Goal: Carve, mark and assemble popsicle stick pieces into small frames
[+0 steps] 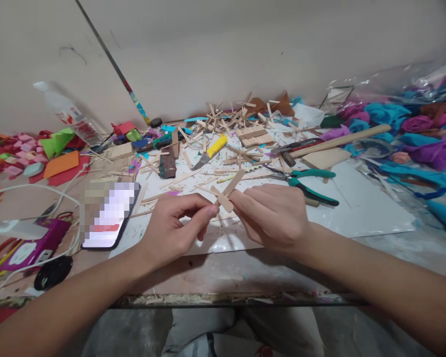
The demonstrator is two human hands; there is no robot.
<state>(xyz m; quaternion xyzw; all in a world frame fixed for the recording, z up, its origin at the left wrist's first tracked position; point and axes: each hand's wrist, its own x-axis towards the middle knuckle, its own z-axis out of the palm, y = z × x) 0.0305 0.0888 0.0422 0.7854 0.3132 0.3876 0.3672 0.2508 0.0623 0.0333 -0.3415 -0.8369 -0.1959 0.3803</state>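
Small wooden craft sticks (233,183) cross each other just above the table's front part, between my two hands. My left hand (176,223) pinches their left end between thumb and forefinger. On the other side, my right hand (273,213) has its fingers curled against the sticks, its back turned up and its thumb hidden. Whether the crossed sticks are joined cannot be made out. Beyond the hands lie a yellow-handled utility knife (213,148) and green-handled pliers (312,173), the pliers close to my right hand.
A white board (371,208) under the work bears scattered stick pieces. At the back is a heap of sticks (226,119). To the left are a phone (111,215), a purple box (37,245) with a white cable, and a tilted bottle (69,114). Coloured crepe paper (427,148) fills the right.
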